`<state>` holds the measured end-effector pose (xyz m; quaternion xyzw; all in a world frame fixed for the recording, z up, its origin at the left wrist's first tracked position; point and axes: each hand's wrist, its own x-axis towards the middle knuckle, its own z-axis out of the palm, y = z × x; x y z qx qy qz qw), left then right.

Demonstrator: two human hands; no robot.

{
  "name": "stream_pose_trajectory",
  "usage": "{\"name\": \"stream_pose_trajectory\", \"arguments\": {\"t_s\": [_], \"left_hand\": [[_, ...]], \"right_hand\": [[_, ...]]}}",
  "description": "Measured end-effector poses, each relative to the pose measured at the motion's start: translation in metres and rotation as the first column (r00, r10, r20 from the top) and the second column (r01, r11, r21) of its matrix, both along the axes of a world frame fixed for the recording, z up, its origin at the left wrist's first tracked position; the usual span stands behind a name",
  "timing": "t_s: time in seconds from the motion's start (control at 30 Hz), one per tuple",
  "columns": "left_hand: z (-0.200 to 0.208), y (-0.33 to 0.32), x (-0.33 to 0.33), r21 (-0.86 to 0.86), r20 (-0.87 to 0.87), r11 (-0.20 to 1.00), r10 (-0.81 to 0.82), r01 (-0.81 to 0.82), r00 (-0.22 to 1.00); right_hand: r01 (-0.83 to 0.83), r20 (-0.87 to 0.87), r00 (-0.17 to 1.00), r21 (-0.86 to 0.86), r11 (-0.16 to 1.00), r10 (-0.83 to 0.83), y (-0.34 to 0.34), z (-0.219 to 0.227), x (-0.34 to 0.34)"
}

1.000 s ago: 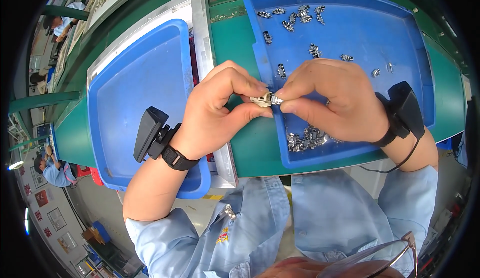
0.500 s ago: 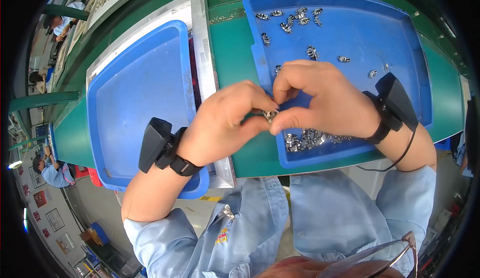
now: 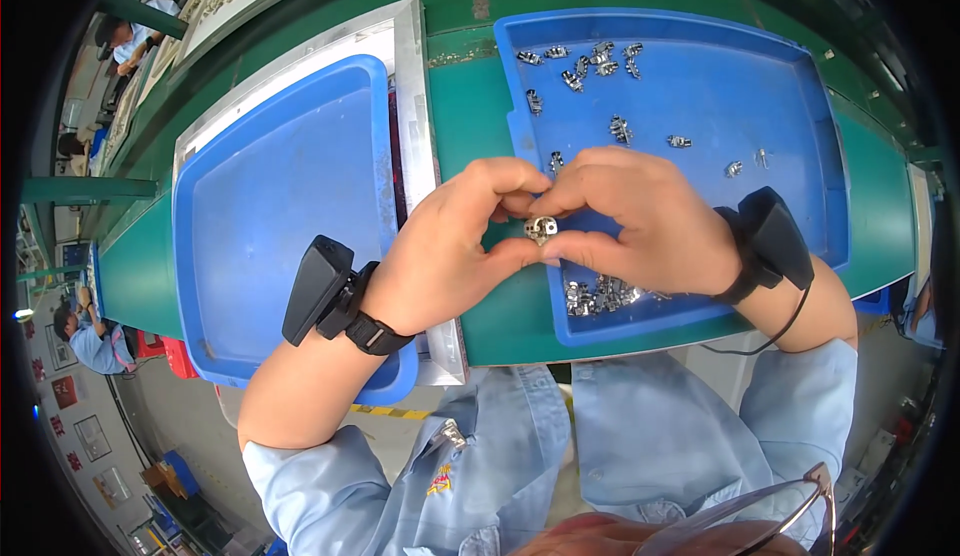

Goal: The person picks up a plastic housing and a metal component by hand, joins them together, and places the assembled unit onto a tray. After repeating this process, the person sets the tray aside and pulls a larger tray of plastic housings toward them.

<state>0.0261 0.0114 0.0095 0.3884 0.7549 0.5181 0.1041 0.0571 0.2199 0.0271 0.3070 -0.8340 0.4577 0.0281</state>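
Green surface (image 3: 470,106); empty blue tray (image 3: 270,206) at 9 o'clock; parts tray (image 3: 740,106) at 1 o'clock; left hand (image 3: 445,251), right hand (image 3: 640,221), fingers of both pinching small metal fitting (image 3: 541,229) at centre—best held steady over the tray, squarely aligned.

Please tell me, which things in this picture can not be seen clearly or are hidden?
- Small metal part, head view: mostly covered by the fingertips of the left hand and right hand; its shape is unclear.
- Pile of metal parts in the right blue tray: partly hidden under the right hand.
- Scattered metal parts: too small for detail.
- Left blue tray: near corner hidden by the left forearm.
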Motion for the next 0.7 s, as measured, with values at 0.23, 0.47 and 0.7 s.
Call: {"name": "stream_pose_trajectory", "arguments": {"t_s": [0.23, 0.47, 0.7], "left_hand": [[0.013, 0.004, -0.005, -0.029, 0.05, 0.998, 0.065, -0.064, 0.997], [0.001, -0.001, -0.009, -0.075, 0.131, 0.983, 0.174, -0.165, 0.976], [0.0, -0.001, -0.011, -0.101, 0.07, 0.989, 0.119, -0.112, 0.99]], "right_hand": [[0.027, -0.131, 0.991, 0.059, 0.998, -0.019, 0.0, 0.01, -0.004], [0.431, -0.297, 0.877, 0.142, 0.891, -0.377, 0.039, 0.002, -0.053], [0.586, -0.239, 0.81, 0.308, 0.75, -0.535, 0.118, 0.013, -0.191]]}}
